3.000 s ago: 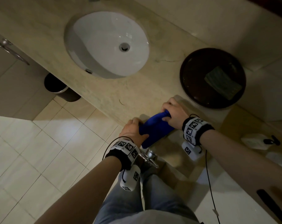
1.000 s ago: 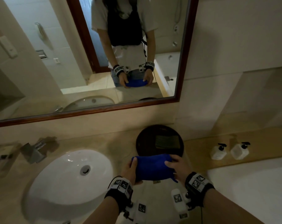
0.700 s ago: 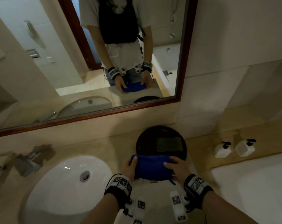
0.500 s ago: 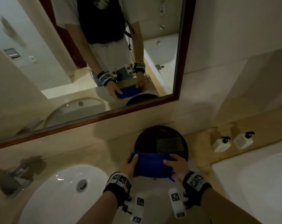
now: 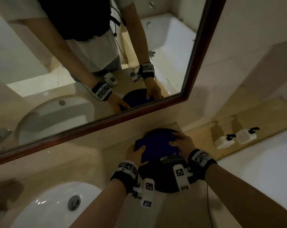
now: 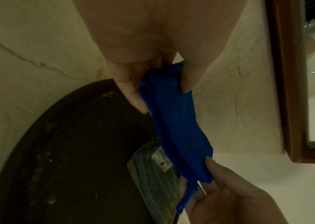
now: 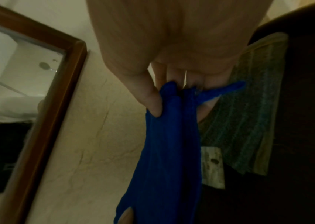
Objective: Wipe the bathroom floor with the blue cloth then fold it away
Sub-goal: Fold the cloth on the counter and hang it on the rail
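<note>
holding folded blue cloth (image 5: 155, 146), left hand (image 5: 136, 153), right hand (image 5: 183, 143); now over dark tray (image 5: 164, 183).

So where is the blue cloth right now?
In the head view the folded blue cloth is held between the left hand and right hand, over the round dark tray right of the sink.

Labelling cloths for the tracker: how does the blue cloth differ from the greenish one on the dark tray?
The blue cloth is plain and bright; the greenish cloth is dull and striped. The blue cloth is held at its ends by the left hand and right hand; the greenish cloth lies untouched on the dark tray. Both are folded.
</note>
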Tool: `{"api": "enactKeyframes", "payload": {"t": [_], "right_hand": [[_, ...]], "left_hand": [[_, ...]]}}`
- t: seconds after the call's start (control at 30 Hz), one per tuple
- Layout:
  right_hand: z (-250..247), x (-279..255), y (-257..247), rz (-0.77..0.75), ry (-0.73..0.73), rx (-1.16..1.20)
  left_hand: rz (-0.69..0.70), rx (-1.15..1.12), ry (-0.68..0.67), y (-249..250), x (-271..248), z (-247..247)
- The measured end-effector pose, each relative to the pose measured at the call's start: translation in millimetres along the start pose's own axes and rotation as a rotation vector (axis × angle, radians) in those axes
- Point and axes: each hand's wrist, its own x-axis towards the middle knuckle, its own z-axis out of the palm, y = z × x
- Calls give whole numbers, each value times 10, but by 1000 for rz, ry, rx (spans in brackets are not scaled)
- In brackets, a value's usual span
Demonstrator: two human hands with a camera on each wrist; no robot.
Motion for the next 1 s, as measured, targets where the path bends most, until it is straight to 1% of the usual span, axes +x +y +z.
{"api": "enactKeyframes", "payload": {"t": [0.1, 0.23, 0.33, 0.4, 0.47, 0.53, 0.6, 0.73, 0.8, 0.9, 1.0], "right_hand": [[45, 178, 1, -29, -13, -121], [18, 300, -2, -30, 38, -173], [-65, 369, -3, -7, 31, -221], [-128, 394, -19, 16, 30, -288], [-198, 422, -11, 21, 42, -518], [-234, 405, 2, 5, 17, -721], [-232, 382, 21, -23, -19, -784], [-178, 377, 17, -86, -50, -930], [-162, 383, 11, -106, -73, -1079], [-127, 347, 29, -168, -61, -1306], [-100, 318, 75, -231, -40, -1374]], "left_hand": [[-25, -62, 23, -36, 85, 6], [-23, -110, -18, -16, 165, 54], [-11, -96, -53, -24, 248, 127], [12, -29, -68, -58, 302, 194], [29, 62, -86, -104, 341, 277], [60, 183, -90, -163, 362, 363], [117, 335, -53, -218, 395, 439], [161, 609, 28, -224, 400, 542], [164, 676, 48, -217, 404, 582], [117, 752, 89, -200, 397, 649], [56, 772, 125, -176, 378, 708]]}}
